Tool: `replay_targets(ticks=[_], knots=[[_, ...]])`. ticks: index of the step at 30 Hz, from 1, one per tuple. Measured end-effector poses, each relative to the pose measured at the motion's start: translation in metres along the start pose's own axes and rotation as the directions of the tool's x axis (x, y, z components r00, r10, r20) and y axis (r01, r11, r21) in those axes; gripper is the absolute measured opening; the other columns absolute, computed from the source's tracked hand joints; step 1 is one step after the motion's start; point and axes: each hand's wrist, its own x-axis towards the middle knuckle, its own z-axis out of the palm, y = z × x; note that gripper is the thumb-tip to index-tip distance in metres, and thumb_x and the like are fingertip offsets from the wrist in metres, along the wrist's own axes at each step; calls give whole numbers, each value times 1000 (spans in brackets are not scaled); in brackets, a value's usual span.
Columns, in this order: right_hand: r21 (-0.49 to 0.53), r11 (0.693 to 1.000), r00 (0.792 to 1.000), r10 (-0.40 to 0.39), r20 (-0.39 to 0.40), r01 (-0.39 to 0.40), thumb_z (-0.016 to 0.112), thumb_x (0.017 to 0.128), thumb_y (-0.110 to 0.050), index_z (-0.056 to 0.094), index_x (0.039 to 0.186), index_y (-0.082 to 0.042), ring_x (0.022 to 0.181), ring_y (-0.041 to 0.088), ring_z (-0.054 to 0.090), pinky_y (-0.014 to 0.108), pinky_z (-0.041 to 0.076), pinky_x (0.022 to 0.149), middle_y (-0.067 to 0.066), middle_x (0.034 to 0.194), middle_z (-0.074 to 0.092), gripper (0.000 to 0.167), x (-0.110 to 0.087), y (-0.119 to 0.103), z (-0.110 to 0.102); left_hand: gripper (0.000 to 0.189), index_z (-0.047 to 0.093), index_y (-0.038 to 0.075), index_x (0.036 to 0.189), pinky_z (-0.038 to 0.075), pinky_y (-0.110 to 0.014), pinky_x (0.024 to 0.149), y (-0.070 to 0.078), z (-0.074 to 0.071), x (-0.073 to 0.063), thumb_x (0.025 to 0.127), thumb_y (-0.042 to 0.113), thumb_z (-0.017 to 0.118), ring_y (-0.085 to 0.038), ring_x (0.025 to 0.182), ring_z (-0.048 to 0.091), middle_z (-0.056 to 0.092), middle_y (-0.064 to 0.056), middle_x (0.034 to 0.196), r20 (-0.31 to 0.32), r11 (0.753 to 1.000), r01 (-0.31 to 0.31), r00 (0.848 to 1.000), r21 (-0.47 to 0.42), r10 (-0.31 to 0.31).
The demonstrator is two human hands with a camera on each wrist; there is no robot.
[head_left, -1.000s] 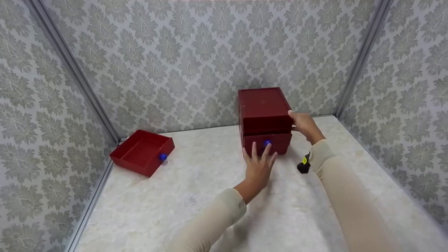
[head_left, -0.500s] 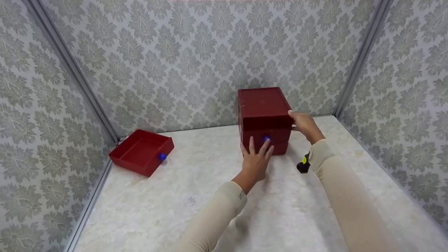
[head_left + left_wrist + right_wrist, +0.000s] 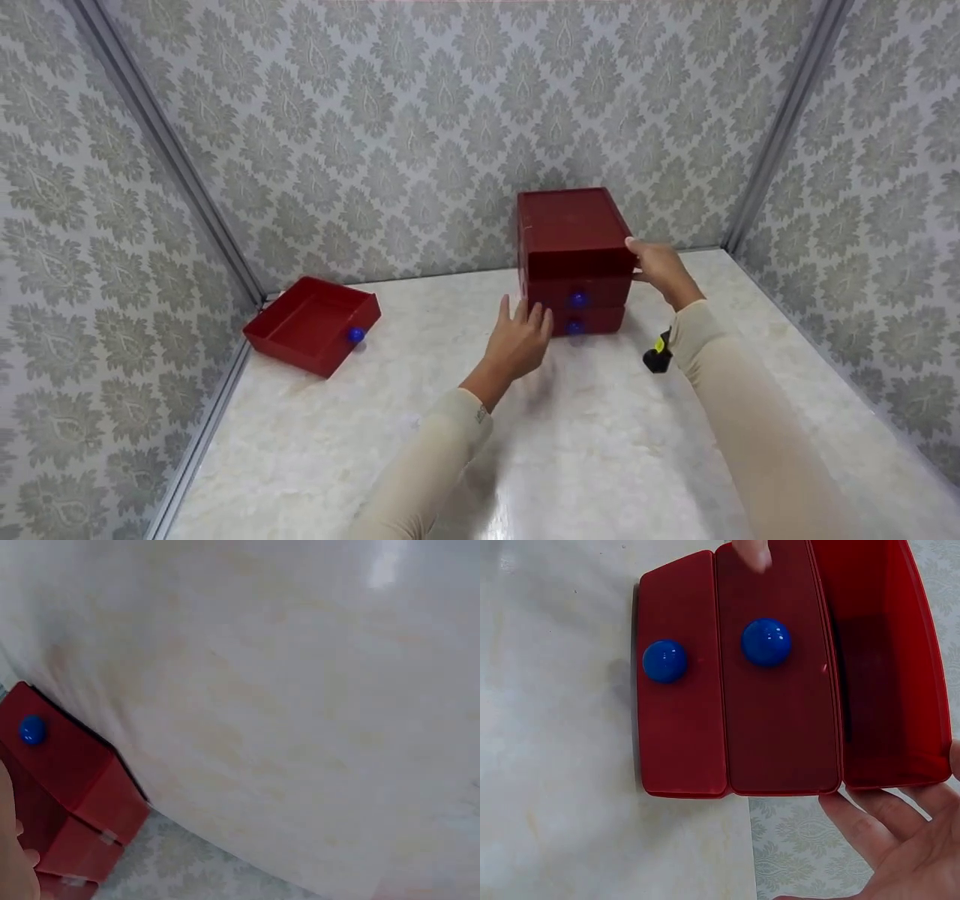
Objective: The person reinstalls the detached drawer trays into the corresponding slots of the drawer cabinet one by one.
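A small red drawer cabinet (image 3: 574,217) stands against the back wall, its top slot without a drawer. Below that slot, the middle drawer (image 3: 780,720) and bottom drawer (image 3: 682,735) sit in place, each with a blue knob. My right hand (image 3: 664,271) holds the cabinet's upper right side, thumb at the top edge and fingers against the side wall. At the front left, my left hand (image 3: 514,345) is by the drawer fronts with fingers extended, holding nothing; whether it touches them is unclear. A loose red drawer (image 3: 311,326) with a blue knob lies on the table at left.
The pale marbled table (image 3: 420,450) meets patterned walls at the back and sides. A black object with a yellow mark (image 3: 658,356) shows beside my right sleeve cuff.
The middle drawer, tilted and sticking out a second ago, was pushed in and now sits level. My left hand then moved left off its front, uncovering the bottom knob. My right hand kept its hold.
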Motion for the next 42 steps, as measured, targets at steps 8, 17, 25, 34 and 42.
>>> replay_targets(ticks=[8,17,25,34,42], knots=[[-50,999,1000,9,-12,-9,35,108,-53,52,142,-2,145,31,42,47,41,117,17,151,45,64,-1,-1,-1,28,72,4,115,50,-65,99,-82,23,-42,99,22,58,-40,108,70,76,-15,108,-36,961,270,963,61,-268],[-19,1000,1000,7,-28,-8,38,108,-50,51,141,0,143,31,44,45,43,115,18,149,46,61,2,0,2,79,28,0,159,27,-83,105,-155,43,-100,97,35,62,-62,148,20,20,-31,166,406,690,722,615,56,-677],[-44,999,1000,4,-24,-5,39,107,-53,51,138,-2,140,30,44,45,43,115,14,141,47,60,2,2,0,96,15,-1,162,9,-82,113,-170,70,-144,90,27,73,-60,150,15,17,-29,167,514,593,802,538,-69,-667],[-5,1000,1000,14,-27,-14,39,108,-49,53,134,-2,141,32,45,46,42,116,14,139,49,55,0,-1,-1,102,22,-4,158,4,-91,100,-175,76,-162,77,2,82,-55,135,39,38,-28,150,512,590,800,554,-109,-656],[12,1000,1000,11,-16,-11,37,110,-43,52,133,2,144,33,43,49,40,117,18,144,47,53,-1,-1,0,93,37,2,150,17,-90,100,-179,79,-193,71,0,87,-58,128,44,47,-31,139,458,688,721,640,-79,-617]])
